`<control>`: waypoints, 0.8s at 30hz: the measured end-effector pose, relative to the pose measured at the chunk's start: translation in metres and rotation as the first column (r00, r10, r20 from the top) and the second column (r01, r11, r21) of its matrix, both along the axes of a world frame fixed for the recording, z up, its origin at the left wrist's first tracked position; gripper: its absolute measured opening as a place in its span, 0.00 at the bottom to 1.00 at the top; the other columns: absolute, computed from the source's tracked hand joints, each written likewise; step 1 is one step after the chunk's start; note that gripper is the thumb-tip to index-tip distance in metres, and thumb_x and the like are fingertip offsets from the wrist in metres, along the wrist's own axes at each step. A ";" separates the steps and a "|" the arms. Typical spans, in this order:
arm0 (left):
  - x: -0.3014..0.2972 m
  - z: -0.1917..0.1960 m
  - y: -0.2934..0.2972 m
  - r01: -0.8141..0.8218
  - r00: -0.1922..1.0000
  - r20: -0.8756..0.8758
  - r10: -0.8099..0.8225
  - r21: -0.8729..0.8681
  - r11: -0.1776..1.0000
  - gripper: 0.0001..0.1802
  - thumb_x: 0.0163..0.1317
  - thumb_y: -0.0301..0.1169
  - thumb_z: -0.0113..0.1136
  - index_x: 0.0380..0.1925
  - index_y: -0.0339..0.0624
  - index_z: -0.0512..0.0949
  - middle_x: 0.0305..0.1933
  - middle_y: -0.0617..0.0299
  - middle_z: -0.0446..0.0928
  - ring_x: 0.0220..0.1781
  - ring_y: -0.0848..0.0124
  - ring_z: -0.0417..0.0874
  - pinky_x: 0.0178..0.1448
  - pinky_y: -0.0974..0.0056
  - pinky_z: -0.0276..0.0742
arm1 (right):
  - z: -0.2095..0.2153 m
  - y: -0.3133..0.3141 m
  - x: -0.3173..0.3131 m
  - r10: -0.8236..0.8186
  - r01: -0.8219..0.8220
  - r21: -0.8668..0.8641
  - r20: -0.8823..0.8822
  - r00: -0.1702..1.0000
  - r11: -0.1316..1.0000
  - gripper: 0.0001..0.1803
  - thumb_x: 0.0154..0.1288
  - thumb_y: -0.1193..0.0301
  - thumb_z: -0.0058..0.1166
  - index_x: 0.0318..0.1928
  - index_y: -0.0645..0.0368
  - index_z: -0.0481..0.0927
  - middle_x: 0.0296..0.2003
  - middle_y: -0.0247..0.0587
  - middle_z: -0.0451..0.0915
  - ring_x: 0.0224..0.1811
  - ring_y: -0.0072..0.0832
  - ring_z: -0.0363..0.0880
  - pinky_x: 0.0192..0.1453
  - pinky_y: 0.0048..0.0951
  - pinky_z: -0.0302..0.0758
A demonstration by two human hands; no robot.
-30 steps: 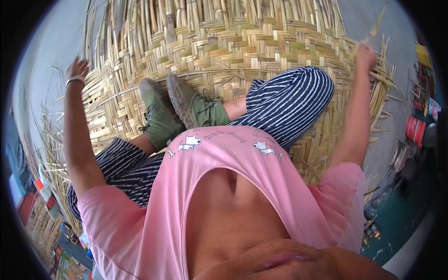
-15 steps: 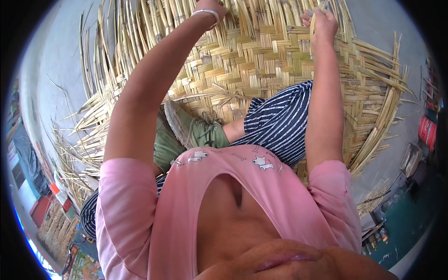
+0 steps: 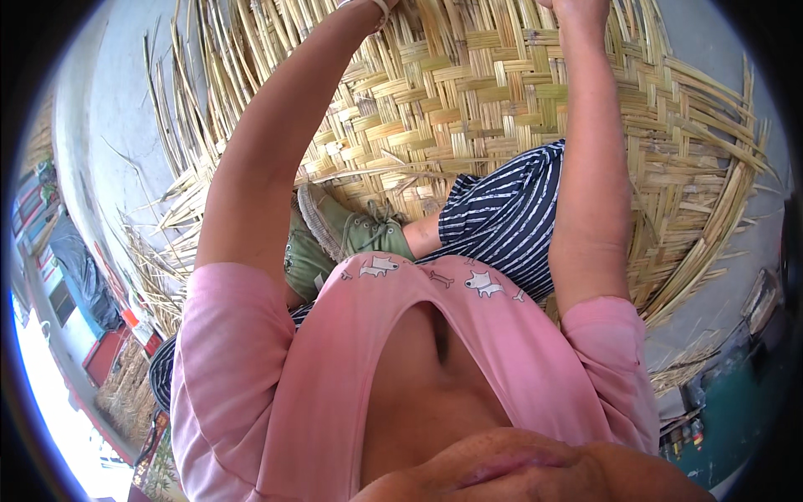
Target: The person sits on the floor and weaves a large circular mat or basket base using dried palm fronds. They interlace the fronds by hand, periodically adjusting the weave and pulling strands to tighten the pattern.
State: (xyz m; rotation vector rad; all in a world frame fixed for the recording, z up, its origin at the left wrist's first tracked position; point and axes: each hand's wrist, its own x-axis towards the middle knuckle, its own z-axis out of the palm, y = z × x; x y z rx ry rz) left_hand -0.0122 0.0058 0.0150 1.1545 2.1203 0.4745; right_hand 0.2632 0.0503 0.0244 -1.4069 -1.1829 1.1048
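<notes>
A large mat [image 3: 468,109] of flat, split straw-coloured reeds lies under and in front of me, woven in a slanting pattern with greenish strips among the pale ones. Both my arms stretch over it toward the far side. My left hand [image 3: 390,7] is nearly all cut off by the upper edge; its wrist wears a pale bracelet [image 3: 381,12]. At the same edge, my right hand [image 3: 579,8] shows only its back part above the mat. The fingers of both hands are out of sight, so what they hold is hidden. Loose unwoven reeds [image 3: 242,58] fan out near my left arm.
My green shoes [image 3: 360,230] and striped trouser leg [image 3: 502,209] rest on the mat. Ragged reed ends [image 3: 728,201] stick out along its right side, over grey floor [image 3: 125,125]. A straw bundle [image 3: 125,389] lies at the left, and small items [image 3: 690,431] at the lower right.
Both hands have slid farther up toward the top edge. Earlier my right hand was closed round a reed strip; now its fingers are out of the picture. The view has shifted slightly.
</notes>
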 end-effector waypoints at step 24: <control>0.007 -0.003 -0.041 0.152 0.924 -0.363 -0.117 0.069 0.986 0.29 0.65 0.39 0.64 0.65 0.42 0.75 0.56 0.43 0.83 0.59 0.46 0.84 0.63 0.48 0.79 | 0.013 -0.010 -0.005 0.037 -0.038 0.003 0.013 0.999 0.999 0.08 0.76 0.71 0.46 0.40 0.62 0.77 0.29 0.44 0.84 0.25 0.29 0.86 0.27 0.30 0.81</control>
